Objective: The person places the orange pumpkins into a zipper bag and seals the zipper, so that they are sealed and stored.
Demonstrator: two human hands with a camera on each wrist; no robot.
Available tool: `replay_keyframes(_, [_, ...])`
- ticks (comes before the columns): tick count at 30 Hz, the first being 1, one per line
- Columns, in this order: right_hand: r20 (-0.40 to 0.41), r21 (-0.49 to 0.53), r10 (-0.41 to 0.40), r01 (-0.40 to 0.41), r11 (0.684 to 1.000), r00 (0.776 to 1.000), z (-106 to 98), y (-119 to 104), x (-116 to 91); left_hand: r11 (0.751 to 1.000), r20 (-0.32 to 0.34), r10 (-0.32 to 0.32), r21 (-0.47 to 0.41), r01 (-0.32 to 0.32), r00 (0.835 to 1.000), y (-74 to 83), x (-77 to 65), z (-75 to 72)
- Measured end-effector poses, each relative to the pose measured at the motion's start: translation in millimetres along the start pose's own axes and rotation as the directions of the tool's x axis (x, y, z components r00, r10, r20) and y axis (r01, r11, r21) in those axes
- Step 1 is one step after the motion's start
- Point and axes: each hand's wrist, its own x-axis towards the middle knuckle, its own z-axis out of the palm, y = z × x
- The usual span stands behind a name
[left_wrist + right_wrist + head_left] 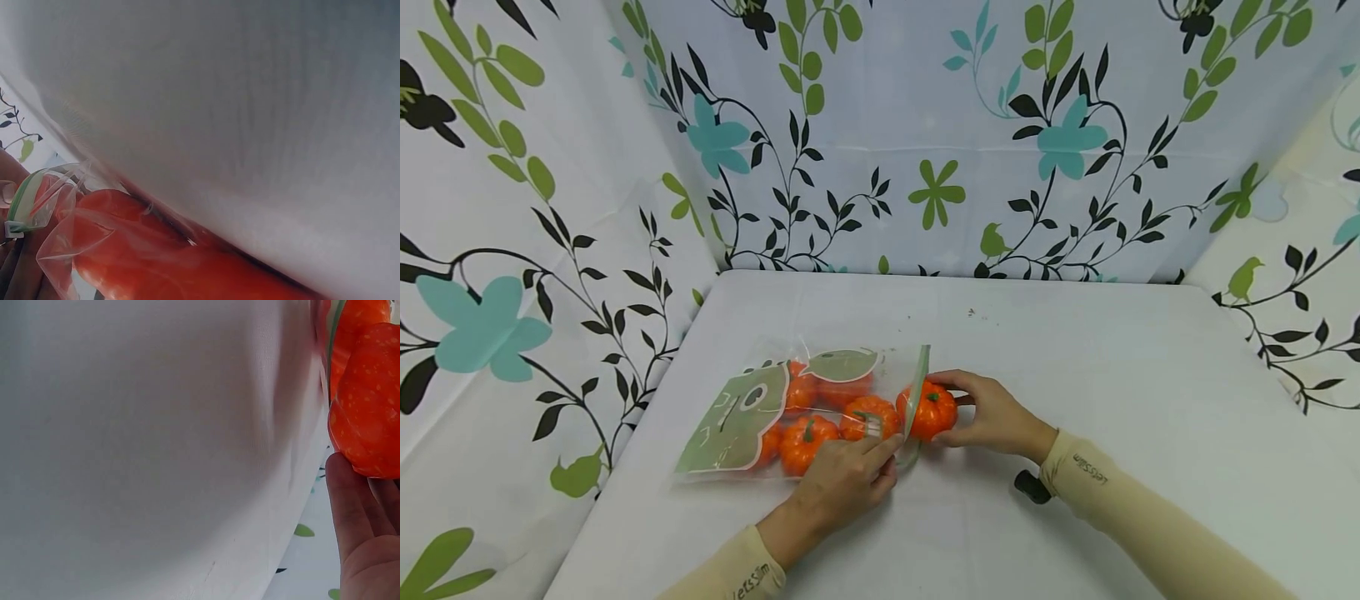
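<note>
A clear zip bag (733,437) with a green cartoon face lies on the table, holding several small orange pumpkins (808,442). My right hand (992,417) grips another pumpkin (936,410) at the bag's mouth, its left side behind the green-edged opening. Thumb and fingers sit on either side of it. In the right wrist view, fingertips press against this pumpkin (372,406). My left hand (857,471) pinches the near edge of the bag's mouth. The left wrist view shows the bag's green zip strip (26,200) beside those fingers and orange pumpkins (144,250) through the plastic.
A small black object (1032,487) lies by the right wrist. The white table (1112,358) meets a leaf-and-flower patterned cloth (865,142) at the back and sides. Small dark specks (972,312) dot the table's far part.
</note>
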Motion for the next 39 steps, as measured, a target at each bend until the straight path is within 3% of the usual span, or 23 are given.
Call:
replay_keyframes(6, [0.02, 0.02, -0.002, 0.001, 1.0, 1.0, 4, 0, 9, 1.0, 0.0, 0.005, 0.005, -0.005, 1.0, -0.6, 0.7, 0.2])
replay_keyframes(15, [0.025, 0.086, 0.063, -0.065, 0.994, 0.998, 15, 2, 21, 1.0, -0.001, 0.006, -0.014, -0.006, 1.0, -1.8, 0.8, 1.0])
replay_keyframes(20, [0.015, 0.12, 0.052, -0.053, 0.991, 0.999, 21, 2, 27, 1.0, -0.012, 0.006, -0.028, -0.006, 1.0, -3.2, 1.5, 2.4])
replay_keyframes(24, [-0.009, 0.109, 0.051, -0.05, 0.993, 0.999, 26, 1, 32, 0.999, -0.013, 0.008, -0.041, -0.008, 1.0, -3.8, 2.0, 3.9])
replay_keyframes(39, [-0.055, 0.048, 0.159, -0.156, 0.987, 0.986, 42, -13, 49, 0.997, -0.003, 0.012, -0.074, -0.012, 1.0, -5.1, 1.3, 4.5])
